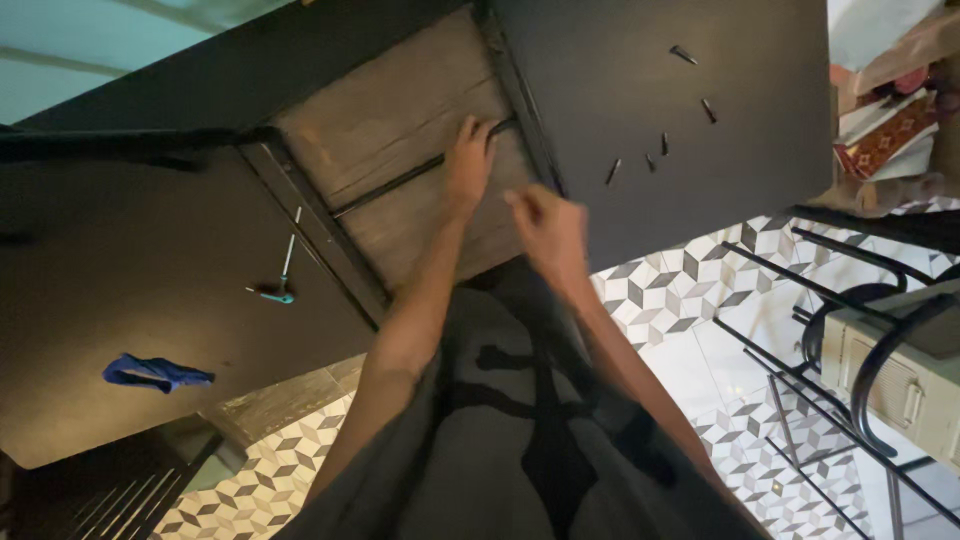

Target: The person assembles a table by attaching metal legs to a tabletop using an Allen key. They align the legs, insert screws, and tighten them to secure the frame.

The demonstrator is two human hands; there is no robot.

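Nearest us, our right hand (548,232) is pinched shut, on what we cannot tell, while our left hand (468,160) clamps the black bar (400,180) steady against the wooden panel (400,130).

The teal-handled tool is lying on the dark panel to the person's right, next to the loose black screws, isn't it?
Not quite. The head view shows the teal-handled tool on the dark panel to the person's left, near a blue cloth. The loose black screws lie apart from it, on the right panel.
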